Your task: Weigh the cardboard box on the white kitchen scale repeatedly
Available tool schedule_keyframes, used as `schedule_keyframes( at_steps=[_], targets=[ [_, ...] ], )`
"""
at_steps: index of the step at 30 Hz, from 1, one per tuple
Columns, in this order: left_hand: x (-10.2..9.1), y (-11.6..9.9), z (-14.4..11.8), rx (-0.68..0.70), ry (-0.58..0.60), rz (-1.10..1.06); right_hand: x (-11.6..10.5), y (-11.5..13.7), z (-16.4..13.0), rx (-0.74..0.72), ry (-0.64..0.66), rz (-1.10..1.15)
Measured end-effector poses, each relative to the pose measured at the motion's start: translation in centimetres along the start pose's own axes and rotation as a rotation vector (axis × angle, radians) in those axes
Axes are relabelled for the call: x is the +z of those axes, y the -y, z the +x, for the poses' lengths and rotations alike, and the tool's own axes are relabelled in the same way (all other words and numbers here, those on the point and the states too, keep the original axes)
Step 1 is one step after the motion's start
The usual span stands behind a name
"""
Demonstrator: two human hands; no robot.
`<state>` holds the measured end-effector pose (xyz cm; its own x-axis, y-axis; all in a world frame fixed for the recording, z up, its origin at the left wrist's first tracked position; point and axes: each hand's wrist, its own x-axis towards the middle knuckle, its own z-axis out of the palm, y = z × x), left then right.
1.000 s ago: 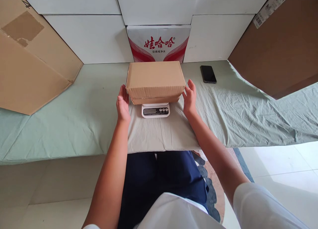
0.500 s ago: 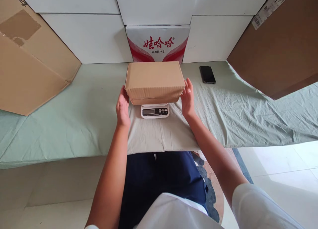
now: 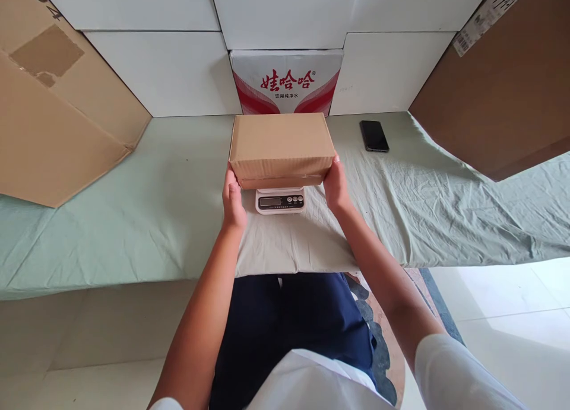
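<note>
A closed brown cardboard box (image 3: 282, 138) rests on a small white digital kitchen scale (image 3: 280, 202), whose display and buttons stick out in front. My left hand (image 3: 234, 199) presses against the box's left side near its front corner, the fingers partly hidden behind it. On the opposite side my right hand (image 3: 335, 181) grips the front right corner, fingertips against the cardboard. Both hands hold the box between them. The scale's plate lies hidden under the box, and its display shows no digits I can read.
A black phone (image 3: 374, 136) lies on the green cloth (image 3: 178, 208) to the right. Behind the box stands a white and red printed carton (image 3: 287, 80) against white panels. Large cardboard sheets flank the table at left (image 3: 66, 113) and right (image 3: 494, 95).
Both hands have closed in on the box from its sides and now grip it. The box has straightened slightly. The whole view has shifted a little.
</note>
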<state>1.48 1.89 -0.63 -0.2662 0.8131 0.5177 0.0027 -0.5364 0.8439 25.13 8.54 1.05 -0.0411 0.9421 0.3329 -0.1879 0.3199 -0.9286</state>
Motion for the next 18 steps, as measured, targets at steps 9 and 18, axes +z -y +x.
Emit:
schedule_keyframes(
  at_steps=[9, 18],
  targets=[
    [0.5, -0.2, 1.7, 0.044, 0.003, -0.042, 1.7, 0.0, 1.2, -0.017, -0.058, 0.061],
    [0.6, 2.7, 11.6, -0.054, 0.034, -0.046, 2.9, -0.5, 10.3, -0.220, -0.041, 0.010]
  ],
)
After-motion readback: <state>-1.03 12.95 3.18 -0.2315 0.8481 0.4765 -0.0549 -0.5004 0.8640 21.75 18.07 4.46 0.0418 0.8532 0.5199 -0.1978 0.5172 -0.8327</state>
